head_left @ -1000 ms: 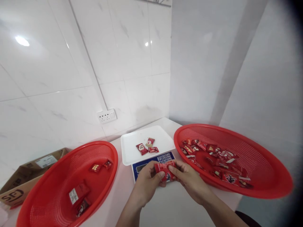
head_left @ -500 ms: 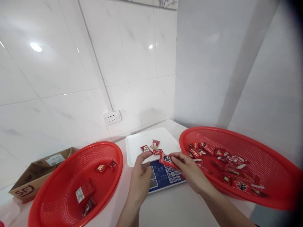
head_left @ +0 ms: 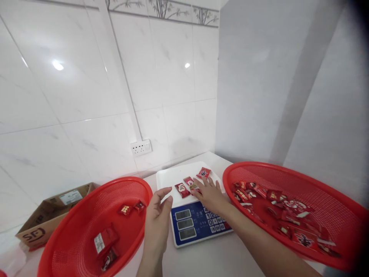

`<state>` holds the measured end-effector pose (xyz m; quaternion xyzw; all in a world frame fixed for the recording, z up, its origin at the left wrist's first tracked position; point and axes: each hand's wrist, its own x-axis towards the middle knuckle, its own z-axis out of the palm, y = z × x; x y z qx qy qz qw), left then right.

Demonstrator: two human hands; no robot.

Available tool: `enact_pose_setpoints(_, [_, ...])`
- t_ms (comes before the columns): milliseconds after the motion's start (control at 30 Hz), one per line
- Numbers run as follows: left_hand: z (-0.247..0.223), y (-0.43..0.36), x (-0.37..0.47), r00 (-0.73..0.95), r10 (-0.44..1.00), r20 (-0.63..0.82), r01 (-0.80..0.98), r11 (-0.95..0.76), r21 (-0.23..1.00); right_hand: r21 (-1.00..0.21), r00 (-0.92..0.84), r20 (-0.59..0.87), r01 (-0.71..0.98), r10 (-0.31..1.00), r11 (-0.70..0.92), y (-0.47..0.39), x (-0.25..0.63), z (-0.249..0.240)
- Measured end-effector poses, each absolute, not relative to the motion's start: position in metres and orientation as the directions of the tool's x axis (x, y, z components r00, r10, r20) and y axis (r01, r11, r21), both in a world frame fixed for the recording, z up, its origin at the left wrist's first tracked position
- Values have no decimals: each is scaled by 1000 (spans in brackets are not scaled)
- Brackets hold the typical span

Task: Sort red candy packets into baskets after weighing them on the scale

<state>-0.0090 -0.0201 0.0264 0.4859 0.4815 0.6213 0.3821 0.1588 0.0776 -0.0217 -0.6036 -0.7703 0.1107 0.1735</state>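
Note:
A scale with a white tray (head_left: 170, 179) and a blue keypad panel (head_left: 180, 238) stands in the middle. On its tray lie several small red packets, among them a dark red packet (head_left: 182, 190) at the left and a red packet with black lettering (head_left: 203, 172) at the back right. My right hand (head_left: 211, 195) reaches over the tray with fingers spread, its fingertips by the packets and nothing gripped. Left of the panel, my left hand (head_left: 158, 211) is raised with thumb and fingers apart, holding nothing.
At the left stands a red basket (head_left: 69, 231) with a few red packets, beside an open cardboard box (head_left: 37, 231). Another red basket (head_left: 288, 173) at the right holds several packets. Behind are a tiled wall and a socket (head_left: 141, 147).
The black-lettered packet has gone from my right hand onto the tray's back right. My right hand has opened over the tray. My left hand has moved left, and the view has tilted up.

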Motion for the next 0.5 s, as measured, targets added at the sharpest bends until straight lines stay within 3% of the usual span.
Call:
enact_pose_setpoints(167, [29, -23, -8, -208, 949, 237, -19, -246, 969, -385, -347, 103, 850, 932, 359, 84, 145, -18])
enact_pose_setpoints(400, [35, -26, -3, -218, 956, 196, -84, -219, 972, -340, -166, 114, 920, 980, 195, 123, 156, -14])
enact_pose_setpoints(500, [37, -27, -4, -228, 955, 188, -103, -216, 971, -336, -195, 74, 919, 978, 208, 126, 157, -16])
